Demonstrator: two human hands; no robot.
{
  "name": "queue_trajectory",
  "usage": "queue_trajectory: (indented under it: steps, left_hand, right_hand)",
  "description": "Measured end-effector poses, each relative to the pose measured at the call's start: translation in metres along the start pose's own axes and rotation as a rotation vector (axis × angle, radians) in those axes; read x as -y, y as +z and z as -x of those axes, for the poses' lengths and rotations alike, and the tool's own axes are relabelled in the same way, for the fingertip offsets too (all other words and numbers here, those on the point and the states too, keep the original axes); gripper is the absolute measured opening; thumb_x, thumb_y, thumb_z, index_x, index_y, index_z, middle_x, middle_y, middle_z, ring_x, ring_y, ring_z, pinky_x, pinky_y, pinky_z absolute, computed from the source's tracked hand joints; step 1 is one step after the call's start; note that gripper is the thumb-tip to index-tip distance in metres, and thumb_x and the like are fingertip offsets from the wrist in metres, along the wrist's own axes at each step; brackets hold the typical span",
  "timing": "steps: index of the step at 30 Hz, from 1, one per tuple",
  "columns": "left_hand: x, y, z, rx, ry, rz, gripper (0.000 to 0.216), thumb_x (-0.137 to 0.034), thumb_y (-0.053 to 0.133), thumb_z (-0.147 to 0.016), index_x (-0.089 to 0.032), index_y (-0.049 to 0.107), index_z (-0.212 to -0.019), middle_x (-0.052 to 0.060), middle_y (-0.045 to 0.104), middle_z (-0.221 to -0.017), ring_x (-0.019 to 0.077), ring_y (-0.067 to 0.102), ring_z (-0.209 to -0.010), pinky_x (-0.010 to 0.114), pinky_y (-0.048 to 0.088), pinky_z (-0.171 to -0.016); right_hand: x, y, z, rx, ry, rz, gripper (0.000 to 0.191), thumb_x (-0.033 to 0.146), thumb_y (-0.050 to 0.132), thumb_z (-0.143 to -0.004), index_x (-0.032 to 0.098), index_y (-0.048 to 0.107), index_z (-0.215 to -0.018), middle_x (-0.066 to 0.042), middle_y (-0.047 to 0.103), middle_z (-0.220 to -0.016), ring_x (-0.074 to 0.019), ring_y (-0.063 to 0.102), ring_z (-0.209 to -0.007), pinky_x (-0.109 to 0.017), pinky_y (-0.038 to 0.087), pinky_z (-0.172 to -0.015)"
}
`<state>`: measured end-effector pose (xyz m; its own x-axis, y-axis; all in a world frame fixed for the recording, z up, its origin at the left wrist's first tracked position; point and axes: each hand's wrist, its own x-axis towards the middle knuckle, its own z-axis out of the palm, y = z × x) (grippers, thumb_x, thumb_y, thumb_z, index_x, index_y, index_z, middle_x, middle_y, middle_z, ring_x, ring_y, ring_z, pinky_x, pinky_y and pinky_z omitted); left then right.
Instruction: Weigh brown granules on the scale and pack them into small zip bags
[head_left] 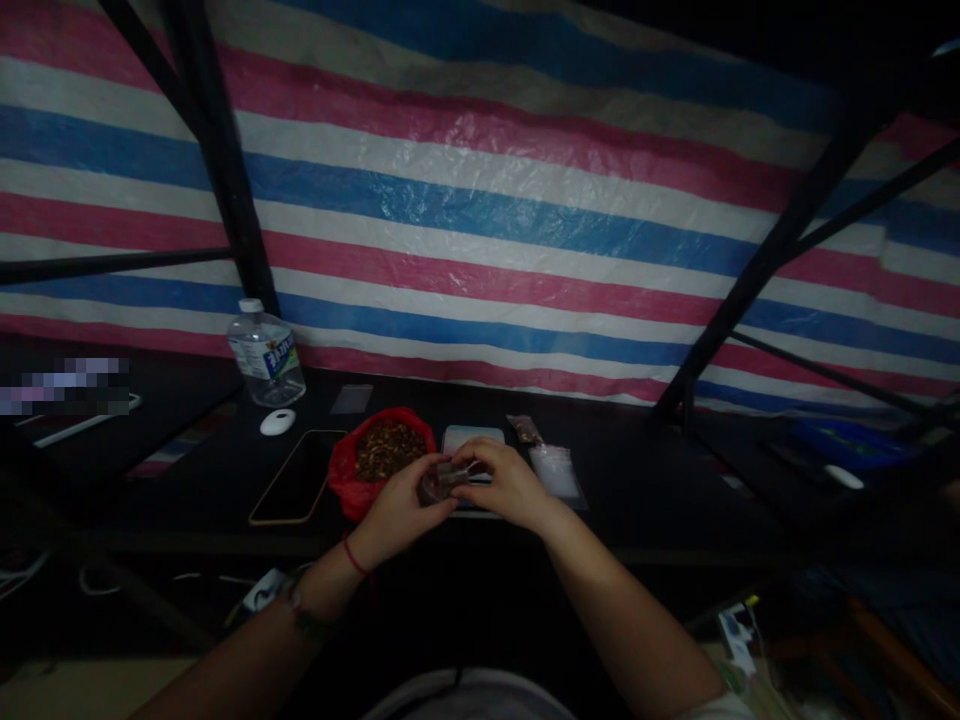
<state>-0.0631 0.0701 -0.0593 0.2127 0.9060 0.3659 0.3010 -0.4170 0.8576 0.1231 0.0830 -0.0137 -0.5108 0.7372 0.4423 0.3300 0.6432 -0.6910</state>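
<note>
My left hand [397, 502] is closed around a small clear plastic bag [435, 484] with dark contents at its bottom. My right hand [510, 485] pinches the same bag near its upper end, fingers pressed together. Just left of the hands, an open red plastic bag [341, 478] is full of small brown pieces [390, 447] that look like seeds or nuts. Partly hidden behind my hands is a flat pale device [472, 436], which may be a small scale. Right of it lie a small filled bag [525, 430] and clear bags [556, 475].
On the black table [637, 490] a phone [296, 478], a white oval object [277, 422] and a large plastic bottle [266, 355] stand or lie to the left. A clear packet [352, 399] lies behind the red bag. Dark metal posts [225, 170] frame a striped sheet [480, 210].
</note>
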Motion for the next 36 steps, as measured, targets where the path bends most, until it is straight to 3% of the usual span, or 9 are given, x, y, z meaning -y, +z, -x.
queue_trajectory:
  steps: [8, 16, 21, 25, 28, 31, 36]
  left_hand:
    - [-0.006, 0.001, 0.001, -0.008, -0.040, 0.169, 0.046, -0.028, 0.074, -0.064, -0.018, 0.062, -0.108, 0.007, 0.068, -0.105, 0.0246, 0.063, -0.096, 0.036, 0.049, -0.087]
    - [0.001, 0.002, 0.001, -0.021, -0.068, 0.304, 0.054, -0.027, 0.074, -0.066, -0.017, 0.057, -0.116, 0.011, 0.064, -0.115, 0.0257, 0.060, -0.105, 0.039, 0.044, -0.095]
    - [-0.001, 0.000, 0.001, -0.068, -0.077, 0.364, 0.050, -0.026, 0.076, -0.064, -0.018, 0.058, -0.110, 0.009, 0.064, -0.112, 0.0252, 0.060, -0.103, 0.036, 0.045, -0.092]
    - [-0.005, -0.004, 0.000, -0.050, -0.075, 0.316, 0.046, -0.026, 0.074, -0.066, -0.018, 0.059, -0.108, 0.008, 0.065, -0.102, 0.0225, 0.062, -0.094, 0.033, 0.047, -0.085]
    - [-0.006, -0.006, -0.001, -0.061, -0.083, 0.292, 0.044, -0.027, 0.073, -0.067, -0.018, 0.059, -0.107, 0.005, 0.065, -0.091, 0.0198, 0.062, -0.085, 0.030, 0.047, -0.078]
    - [-0.004, -0.007, -0.002, -0.096, -0.068, 0.276, 0.043, -0.026, 0.073, -0.067, -0.019, 0.060, -0.107, 0.004, 0.065, -0.088, 0.0186, 0.061, -0.082, 0.028, 0.047, -0.076]
    - [0.001, -0.009, -0.003, -0.126, -0.041, 0.246, 0.046, -0.027, 0.072, -0.068, -0.019, 0.059, -0.112, 0.004, 0.065, -0.090, 0.0189, 0.060, -0.084, 0.029, 0.046, -0.078]
  right_hand:
    - [0.019, -0.011, -0.009, 0.103, -0.126, 0.060, 0.035, 0.017, 0.065, -0.079, 0.025, 0.064, -0.114, -0.004, 0.067, -0.109, -0.0173, 0.061, -0.102, -0.031, 0.048, -0.089]
    - [0.016, -0.009, -0.010, 0.061, -0.042, -0.022, 0.044, 0.017, 0.061, -0.081, 0.027, 0.058, -0.123, -0.004, 0.064, -0.116, -0.0175, 0.060, -0.104, -0.033, 0.049, -0.090]
    - [0.012, -0.008, -0.003, -0.018, 0.009, -0.161, 0.048, 0.017, 0.064, -0.077, 0.026, 0.057, -0.123, -0.005, 0.060, -0.122, -0.0184, 0.059, -0.108, -0.033, 0.051, -0.089]
    - [0.008, -0.007, 0.004, 0.010, 0.036, -0.145, 0.058, 0.012, 0.061, -0.073, 0.027, 0.052, -0.128, -0.006, 0.057, -0.126, -0.0178, 0.058, -0.109, -0.031, 0.051, -0.089]
    - [-0.009, -0.005, 0.002, -0.014, 0.053, -0.103, 0.057, 0.011, 0.059, -0.072, 0.026, 0.053, -0.127, -0.006, 0.056, -0.123, -0.0167, 0.060, -0.103, -0.030, 0.052, -0.084]
    - [-0.046, 0.000, -0.008, -0.144, 0.107, -0.002, 0.046, 0.016, 0.063, -0.071, 0.021, 0.060, -0.116, -0.007, 0.061, -0.105, -0.0162, 0.061, -0.091, -0.031, 0.052, -0.080]
    - [-0.107, 0.008, -0.027, -0.169, 0.205, 0.370, 0.045, 0.017, 0.068, -0.067, 0.016, 0.064, -0.112, -0.008, 0.065, -0.097, -0.0217, 0.058, -0.096, -0.038, 0.044, -0.091]
